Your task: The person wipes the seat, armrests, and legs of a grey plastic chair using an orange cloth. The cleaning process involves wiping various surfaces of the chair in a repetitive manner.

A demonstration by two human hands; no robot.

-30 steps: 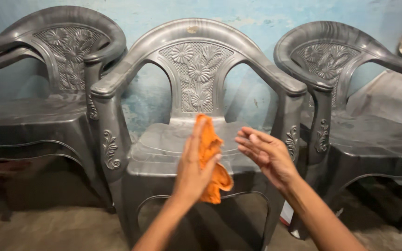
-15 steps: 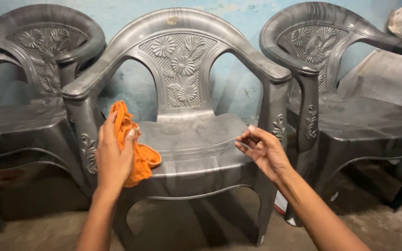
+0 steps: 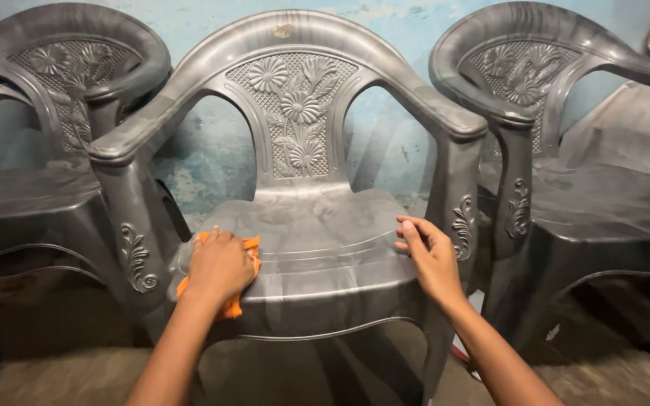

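- I see my left hand (image 3: 220, 265) pressed flat on an orange cloth (image 3: 236, 301), fingers curled over it and pinning it to the seat (image 3: 317, 248) of the middle chair (image 3: 295, 113).
- The cloth sits at the seat's front left corner, just inside the left armrest post (image 3: 133, 225). Most of it is hidden under my palm; only orange edges show above the knuckles and below the wrist.
- My right hand (image 3: 430, 259) holds nothing. It rests loosely open, fingertips touching the seat's front right edge, just beside the right armrest post (image 3: 457, 218).
- The relation that matters: the bare seat lies to the right of the cloth and away from me toward the backrest (image 3: 295, 113). The seat's long span runs left to right between my two hands.
- The left hand is the one on the cloth; the right is well apart from it, across the width of the seat.
- The seat surface between the hands looks glossy with pale streaks; I cannot tell if that is wet or dust.
- Two more grey chairs flank this one, the left chair (image 3: 31, 188) and the right chair (image 3: 611, 203), both out of my hands' reach as they lie now.
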